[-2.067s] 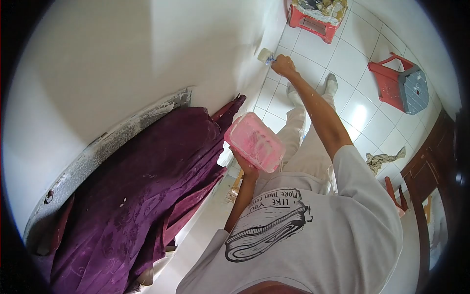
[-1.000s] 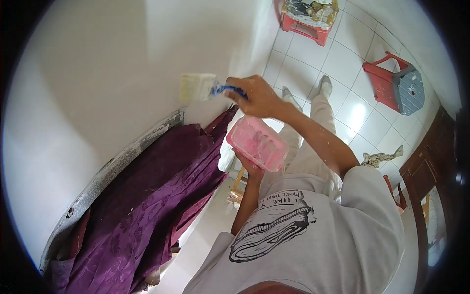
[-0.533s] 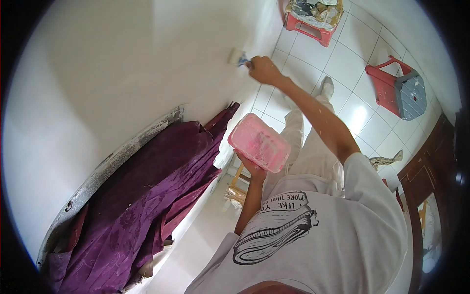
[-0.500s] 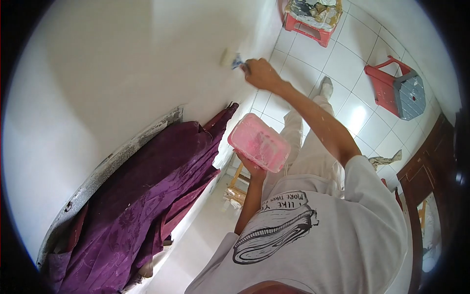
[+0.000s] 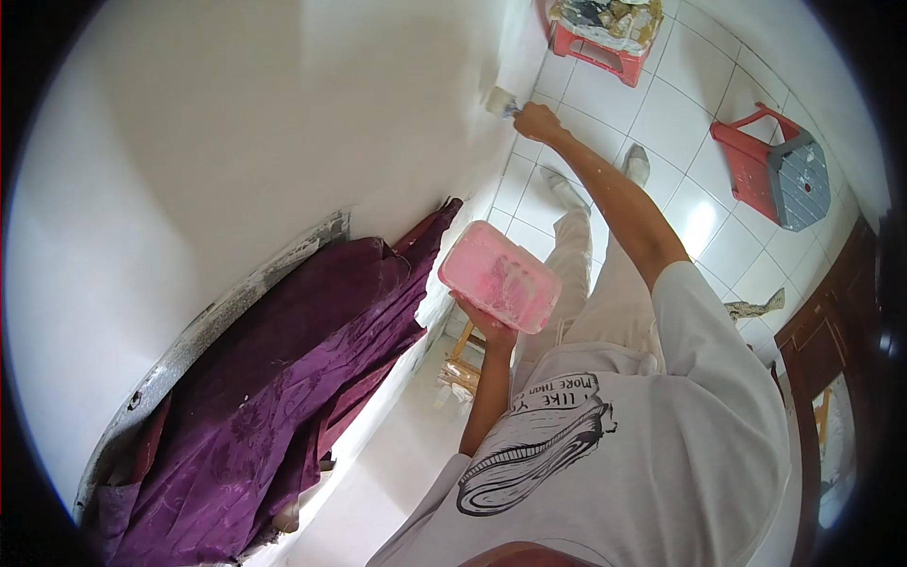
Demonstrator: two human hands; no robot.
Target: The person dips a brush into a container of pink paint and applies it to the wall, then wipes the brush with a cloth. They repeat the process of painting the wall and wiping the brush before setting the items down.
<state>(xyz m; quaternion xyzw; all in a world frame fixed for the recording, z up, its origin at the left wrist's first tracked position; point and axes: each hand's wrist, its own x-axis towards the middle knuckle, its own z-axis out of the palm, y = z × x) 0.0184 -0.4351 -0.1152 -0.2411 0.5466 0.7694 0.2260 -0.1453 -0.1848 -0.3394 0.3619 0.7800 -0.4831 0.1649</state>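
My right hand [image 5: 539, 123] is closed on the handle of a paint brush [image 5: 501, 101], whose pale bristles lie at the white wall [image 5: 378, 113] near its corner edge. Below it, my left hand [image 5: 488, 321] supports a pink plastic tub [image 5: 499, 277] from underneath, with its fingers mostly hidden. White paint residue shows inside the tub, which is tilted toward the camera.
Purple cloth [image 5: 274, 378] drapes over a ledge [image 5: 208, 321] at the left. A red stool [image 5: 605, 61] with a paint-stained load stands at the top. Another red and grey stool [image 5: 798, 180] and a rag [image 5: 756, 304] are on the tiled floor [image 5: 605, 99], near a brown door [image 5: 822, 321].
My right hand and the brush have moved right along the wall, toward its edge. My left hand and the tub stay nearly still. One foot has come into view.
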